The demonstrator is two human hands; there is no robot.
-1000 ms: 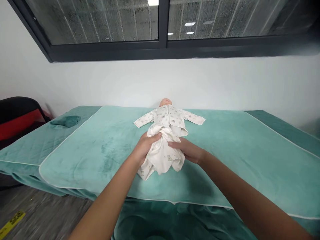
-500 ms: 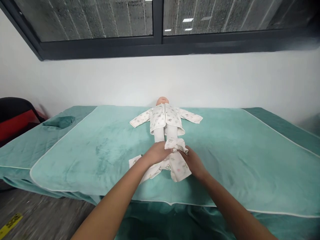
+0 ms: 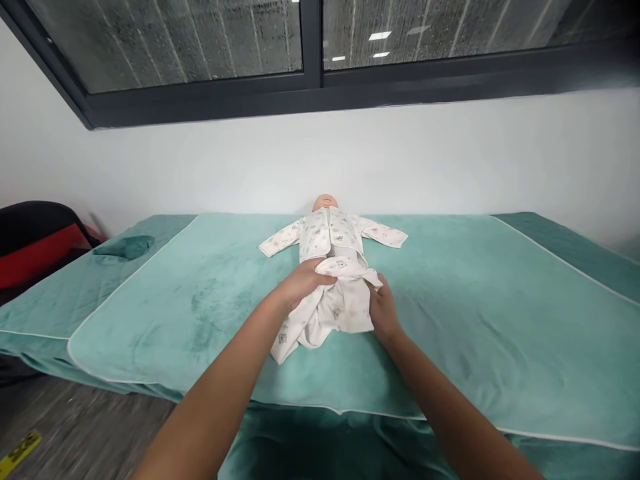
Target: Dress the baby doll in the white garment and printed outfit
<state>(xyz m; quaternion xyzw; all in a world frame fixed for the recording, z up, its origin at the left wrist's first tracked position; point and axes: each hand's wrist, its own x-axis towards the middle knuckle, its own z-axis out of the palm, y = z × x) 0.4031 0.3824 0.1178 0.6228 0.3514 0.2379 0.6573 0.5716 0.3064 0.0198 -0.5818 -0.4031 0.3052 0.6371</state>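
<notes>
Teal bed (image 3: pixel 480 300), trouser legs (image 3: pixel 320 313) nearward

Clock-wise, call the doll's head (image 3: pixel 325 201) 12. Half a second ago those printed pants (image 3: pixel 345 300) were way down toward 6, with a long stretch of both white legs (image 3: pixel 344 253) showing. Now they've come back up toward 12, so only a short bit of leg peeks out under the jacket hem (image 3: pixel 319 253). Left hand (image 3: pixel 305 283) went up toward 12 with them, right hand (image 3: pixel 383 312) too, just less. The bit poking out at 9 now droops around 8. Also less of a wad than a second ago: the waist's spread wider between both hands.
</notes>
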